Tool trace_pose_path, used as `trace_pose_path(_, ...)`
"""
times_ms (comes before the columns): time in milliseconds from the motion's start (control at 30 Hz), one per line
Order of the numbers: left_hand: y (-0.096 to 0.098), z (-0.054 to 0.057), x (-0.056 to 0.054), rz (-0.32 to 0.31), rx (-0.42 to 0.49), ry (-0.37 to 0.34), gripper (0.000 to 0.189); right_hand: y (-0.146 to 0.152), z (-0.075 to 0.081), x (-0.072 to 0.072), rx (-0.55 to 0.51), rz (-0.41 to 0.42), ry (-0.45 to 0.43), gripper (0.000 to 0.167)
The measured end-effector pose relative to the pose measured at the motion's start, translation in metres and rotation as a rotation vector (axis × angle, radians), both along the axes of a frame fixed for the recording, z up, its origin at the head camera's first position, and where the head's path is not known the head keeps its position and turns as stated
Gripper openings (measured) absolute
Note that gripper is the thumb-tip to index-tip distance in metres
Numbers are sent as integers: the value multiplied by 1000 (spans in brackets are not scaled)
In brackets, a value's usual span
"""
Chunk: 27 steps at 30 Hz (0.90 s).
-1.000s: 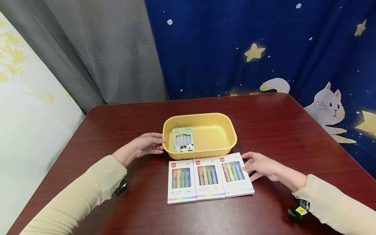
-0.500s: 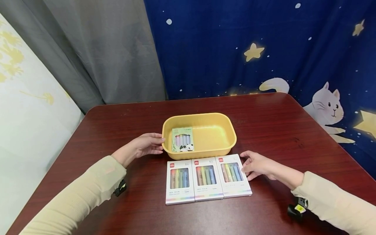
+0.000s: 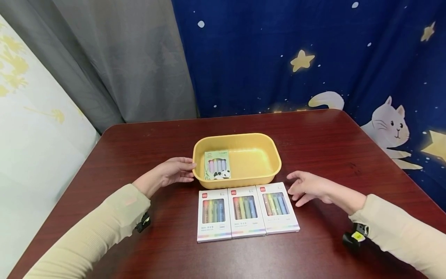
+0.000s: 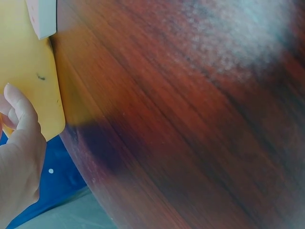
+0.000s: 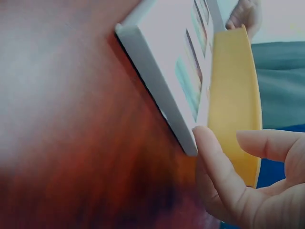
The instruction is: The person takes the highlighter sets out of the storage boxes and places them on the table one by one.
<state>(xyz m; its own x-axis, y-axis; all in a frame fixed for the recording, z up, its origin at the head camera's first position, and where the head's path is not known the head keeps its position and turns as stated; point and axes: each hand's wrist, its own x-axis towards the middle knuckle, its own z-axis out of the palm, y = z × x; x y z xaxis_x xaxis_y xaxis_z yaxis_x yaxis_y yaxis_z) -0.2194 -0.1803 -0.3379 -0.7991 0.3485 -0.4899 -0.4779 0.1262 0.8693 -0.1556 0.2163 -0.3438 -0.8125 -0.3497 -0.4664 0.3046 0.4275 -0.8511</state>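
Three white boxes of highlighters, left (image 3: pixel 214 228), middle (image 3: pixel 247 228) and right (image 3: pixel 281 224), lie side by side in front of a yellow plastic basin (image 3: pixel 237 182). Inside the basin, at its left, a green box of pens with panda pictures (image 3: pixel 217 166) lies flat. At the basin's left end my left hand (image 3: pixel 174 170) rests against the rim with relaxed fingers; the left wrist view shows it beside the yellow wall. My right hand (image 3: pixel 311 188), fingers spread and holding nothing, hovers by the upper right edge of the right box.
All of this is on a dark red wooden table (image 3: pixel 156 143). A grey curtain (image 3: pixel 139 58) and a blue star-patterned curtain (image 3: pixel 251 58) hang behind its far edge. A white panel with yellow flowers (image 3: pixel 38 128) stands at the left.
My right hand has let go of the right highlighter box, its fingers spreading and lifting slightly. The row of boxes has shifted slightly left. My left hand stays at the basin.
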Motion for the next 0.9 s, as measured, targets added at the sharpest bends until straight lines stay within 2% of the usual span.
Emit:
trace_pose_path(333,-2,-2,-1,-1,12,-9,41,7,37,-27,18,12,17,68)
trace_pose_path(767,-2,-4,-2,4,31,-13,29,-27,76,-55,58,41,105,59)
trace_pose_path(900,-2,-3,-2,0,27,-12,31,-37,83,-62,43,54,92,58)
